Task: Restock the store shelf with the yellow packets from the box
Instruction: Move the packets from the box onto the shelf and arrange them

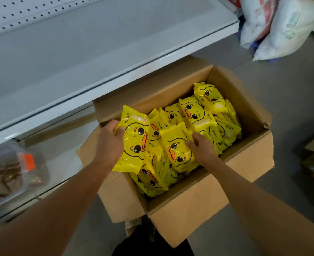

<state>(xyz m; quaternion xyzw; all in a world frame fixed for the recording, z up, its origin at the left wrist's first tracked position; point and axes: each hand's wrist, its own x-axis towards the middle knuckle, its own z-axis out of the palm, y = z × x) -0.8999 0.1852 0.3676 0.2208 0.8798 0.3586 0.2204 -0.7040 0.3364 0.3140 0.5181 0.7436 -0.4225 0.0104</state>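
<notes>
Dozens of glossy yellow packets (204, 115), each printed with a cartoon duck face and "Ckgk"-like lettering, filled the open cardboard box (189, 206) below the white metal shelf (78, 58). Left hand (110, 143) gripped one raised packet (134, 143); right hand (202, 146) pinched another packet (178, 150) inside.

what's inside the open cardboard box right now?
The open brown cardboard box holds many glossy yellow duck-face packets, some flat, some on edge. The left hand grips one packet; the right hand grips another. Lower layers and the box floor are covered.
</notes>
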